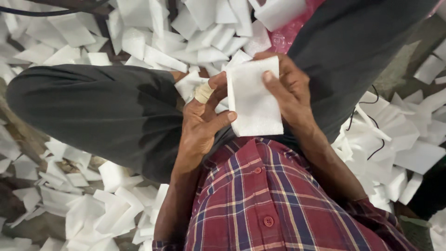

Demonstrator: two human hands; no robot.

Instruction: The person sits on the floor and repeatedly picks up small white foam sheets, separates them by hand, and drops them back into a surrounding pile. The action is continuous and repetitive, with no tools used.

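Both hands grasp one white foam sheet (254, 97); left hand (200, 122) pinches its left edge. Right hand (289, 88) clasps the right edge; foam scraps (107, 211) lie around

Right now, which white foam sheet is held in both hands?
The rectangular sheet over the lap, gripped between left hand and right hand; the others lie loose around.

Loose white foam sheets (186, 42) crowded the upper centre of the frame and more white foam offcuts (107, 209) littered the lower left and right edge. The dark grey trousered knee (93, 111) barred the left middle. A thin black cable (371, 125) crossed the right-hand pile. Open air remained only just above the lap, between the knees.
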